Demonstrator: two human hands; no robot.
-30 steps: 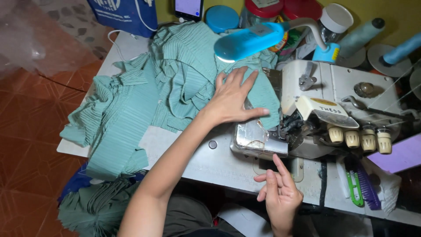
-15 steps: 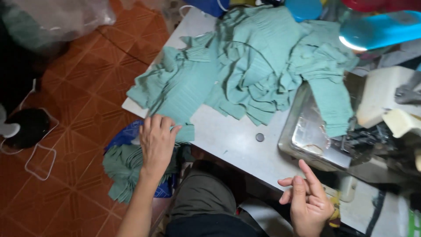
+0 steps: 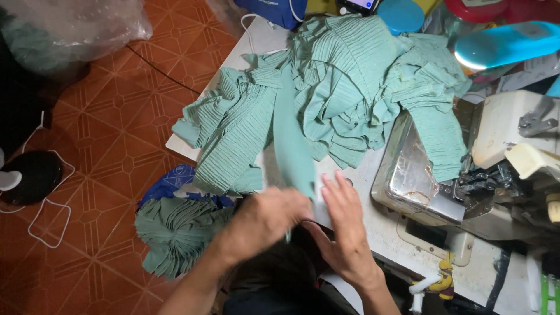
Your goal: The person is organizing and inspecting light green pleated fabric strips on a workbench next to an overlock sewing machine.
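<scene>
1. The left hand [image 3: 265, 219] has its grip clenched on the lower end of a narrow green fabric strip [image 3: 291, 146], low at the near edge of the counter [image 3: 373, 227].
2. The strip rises from that hand across the counter toward the pile of pleated green fabric [image 3: 350, 81].
3. The right hand [image 3: 344, 227] lies just beside the left, fingers spread flat, touching the strip's lower end; its grip is released.
4. A sewing machine [image 3: 496, 163] stands to the right of the hands, a piece of green cloth draped over its metal plate.
5. A bundle of folded green pieces [image 3: 175, 233] sits below the counter edge, above the tiled floor [image 3: 116, 134].
</scene>
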